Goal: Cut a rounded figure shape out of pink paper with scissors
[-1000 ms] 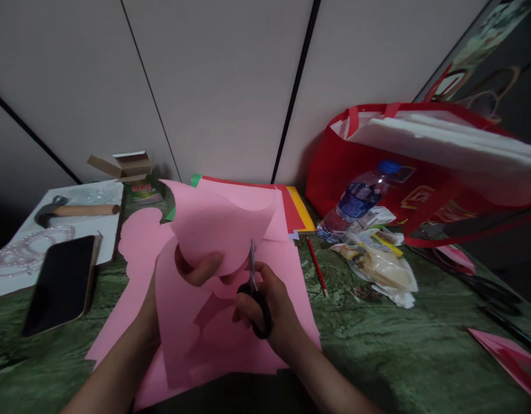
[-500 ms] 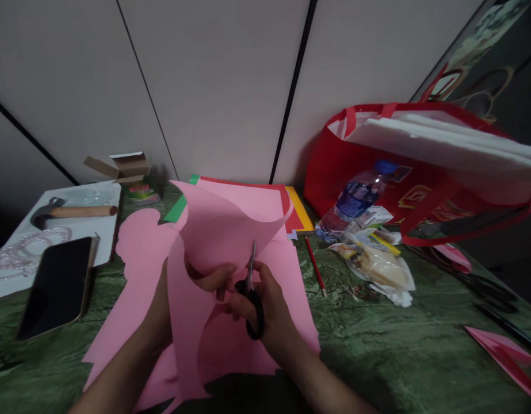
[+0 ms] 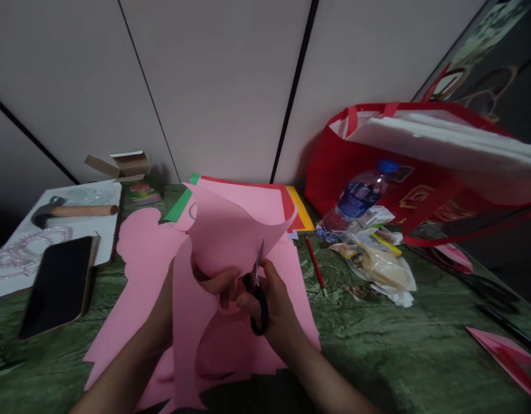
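My left hand (image 3: 222,286) is closed on a curled sheet of pink paper (image 3: 224,236), with part of the hand hidden behind the sheet. In my right hand (image 3: 271,299) is a pair of scissors (image 3: 260,305) with black handles, its blades pointing up and away against the paper's right side. The fingers of both hands are close together, near the lower edge of the curl. Beneath lie more pink sheets (image 3: 300,310) and, to the left, a pink cut-out with a wavy outline (image 3: 140,253).
Left are a phone (image 3: 58,287), a hammer (image 3: 79,211) and a small opened box (image 3: 140,187). Right are a red pencil (image 3: 316,264), a water bottle (image 3: 355,198), a plastic packet (image 3: 384,264) and a large red bag (image 3: 334,155). Other scissors (image 3: 492,287) lie at far right.
Both hands, the scissors and the curled paper have shifted slightly to the right. The scissor blades are tilted more to the right.
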{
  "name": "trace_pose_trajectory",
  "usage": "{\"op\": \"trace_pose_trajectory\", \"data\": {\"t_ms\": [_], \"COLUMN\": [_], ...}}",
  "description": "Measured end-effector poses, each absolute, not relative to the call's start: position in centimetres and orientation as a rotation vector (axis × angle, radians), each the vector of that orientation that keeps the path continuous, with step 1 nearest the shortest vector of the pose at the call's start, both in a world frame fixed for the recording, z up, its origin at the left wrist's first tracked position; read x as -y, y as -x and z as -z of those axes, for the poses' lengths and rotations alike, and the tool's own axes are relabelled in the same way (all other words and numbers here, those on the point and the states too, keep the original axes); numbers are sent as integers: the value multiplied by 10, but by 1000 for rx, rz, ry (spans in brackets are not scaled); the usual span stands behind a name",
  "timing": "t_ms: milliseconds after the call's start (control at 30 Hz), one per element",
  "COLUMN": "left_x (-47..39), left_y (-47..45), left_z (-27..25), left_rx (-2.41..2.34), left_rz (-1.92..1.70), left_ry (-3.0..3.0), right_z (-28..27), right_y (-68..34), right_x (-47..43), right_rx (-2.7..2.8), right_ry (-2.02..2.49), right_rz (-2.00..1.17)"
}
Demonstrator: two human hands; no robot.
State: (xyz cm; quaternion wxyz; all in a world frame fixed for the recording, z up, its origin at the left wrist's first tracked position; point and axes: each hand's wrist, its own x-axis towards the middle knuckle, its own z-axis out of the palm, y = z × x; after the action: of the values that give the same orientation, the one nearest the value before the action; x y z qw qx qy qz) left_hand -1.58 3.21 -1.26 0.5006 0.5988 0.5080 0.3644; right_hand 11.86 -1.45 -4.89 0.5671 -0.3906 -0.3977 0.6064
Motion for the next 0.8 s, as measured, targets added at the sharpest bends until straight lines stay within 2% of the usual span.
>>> {"op": "trace_pose_trajectory", "data": {"t_ms": [133,800], "left_x": [-32,-28], "left_y": [15,11], "left_z": [11,0], "left_rx": [-1119,-1232], "left_rz": [-819,-855], "left_ry": [-1520,-1437], "right_z": [48,51], "right_y": [-119,-118], "right_x": [15,14], "right_rx": [931,956], "right_ry": [917,948], "right_rz": [-1437,-1426]}}
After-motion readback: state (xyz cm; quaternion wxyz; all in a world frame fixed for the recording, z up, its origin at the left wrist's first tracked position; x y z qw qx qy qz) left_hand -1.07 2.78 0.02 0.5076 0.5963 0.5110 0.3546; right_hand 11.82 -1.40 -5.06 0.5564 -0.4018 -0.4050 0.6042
